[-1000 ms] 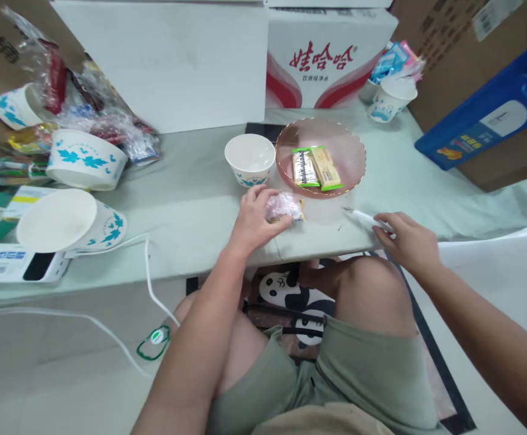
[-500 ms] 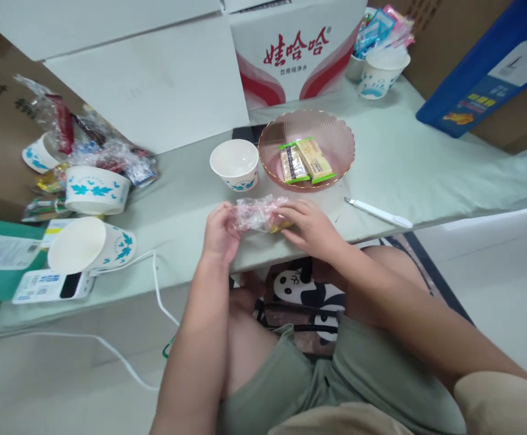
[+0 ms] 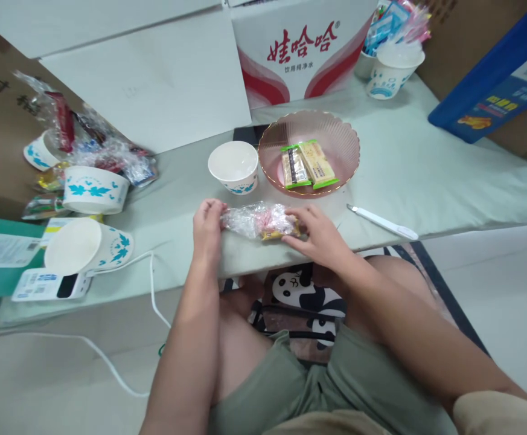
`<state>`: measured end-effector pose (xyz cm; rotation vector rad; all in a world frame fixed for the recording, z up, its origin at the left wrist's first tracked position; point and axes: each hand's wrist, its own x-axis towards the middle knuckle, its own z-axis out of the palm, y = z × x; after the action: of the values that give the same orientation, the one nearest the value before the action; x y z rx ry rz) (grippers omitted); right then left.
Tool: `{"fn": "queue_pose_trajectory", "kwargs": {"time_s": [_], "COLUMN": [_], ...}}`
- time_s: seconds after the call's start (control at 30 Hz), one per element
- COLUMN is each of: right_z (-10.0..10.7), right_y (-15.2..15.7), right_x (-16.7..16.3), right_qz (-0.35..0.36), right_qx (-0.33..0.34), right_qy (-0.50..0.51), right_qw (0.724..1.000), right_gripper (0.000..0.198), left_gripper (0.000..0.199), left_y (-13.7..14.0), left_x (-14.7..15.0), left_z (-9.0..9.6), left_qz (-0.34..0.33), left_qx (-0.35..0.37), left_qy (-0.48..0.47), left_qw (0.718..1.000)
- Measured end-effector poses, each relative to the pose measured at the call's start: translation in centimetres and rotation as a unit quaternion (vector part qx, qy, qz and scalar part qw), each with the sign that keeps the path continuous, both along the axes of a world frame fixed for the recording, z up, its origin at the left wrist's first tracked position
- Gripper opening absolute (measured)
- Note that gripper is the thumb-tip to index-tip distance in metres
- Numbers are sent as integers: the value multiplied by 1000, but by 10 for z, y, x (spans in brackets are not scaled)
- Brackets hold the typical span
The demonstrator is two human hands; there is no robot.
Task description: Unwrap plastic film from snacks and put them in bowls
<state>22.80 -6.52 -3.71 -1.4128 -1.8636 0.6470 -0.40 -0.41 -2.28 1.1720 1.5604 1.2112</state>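
A clear plastic bag with small pink and yellow wrapped items inside lies at the table's front edge. My left hand pinches the bag's loose left end. My right hand is closed around its fuller right end, fingers and thumb on either side. Just behind the bag stands an empty white paper cup with blue leaf prints. To its right, a pink ribbed glass bowl holds two wrapped snack bars with green edges. A white utility knife lies right of my right hand.
At left are paper cups, several wrapped snacks, and a white power bank with a cable. White boxes stand behind. A filled paper cup and a blue container are at the right back.
My left hand has moved left, drawing the bag's end out so that it lies longer and flatter. My right hand has shifted slightly right. The view has shifted a little.
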Motion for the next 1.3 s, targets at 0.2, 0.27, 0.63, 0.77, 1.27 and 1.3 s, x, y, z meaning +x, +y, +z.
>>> {"fn": "queue_pose_trajectory", "kwargs": {"time_s": [0.2, 0.27, 0.63, 0.77, 1.27, 1.3], "right_z": [0, 3, 16, 29, 20, 20], "right_y": [2, 0, -35, -31, -52, -54], "right_x": [-10, -3, 47, 21, 4, 5], "right_qz": [-62, -87, -224, -82, 226, 210], "right_qx": [3, -15, 88, 198, 78, 49], "right_qy": [82, 118, -37, -67, -263, -288], "right_qw": [995, 989, 970, 974, 935, 933], "right_gripper": [12, 12, 4, 23, 18, 18], "left_gripper": [16, 13, 5, 9, 42, 52], "left_y": [-8, -8, -17, -38, -55, -50], "left_x": [9, 8, 0, 1, -7, -4], "left_z": [2, 3, 14, 31, 22, 19], "left_qz": [-153, -143, -104, -165, -237, -262], "left_qx": [8, 6, 124, 238, 153, 156], "left_qy": [205, 177, 193, 197, 352, 361], "left_qw": [967, 974, 968, 937, 893, 881]}}
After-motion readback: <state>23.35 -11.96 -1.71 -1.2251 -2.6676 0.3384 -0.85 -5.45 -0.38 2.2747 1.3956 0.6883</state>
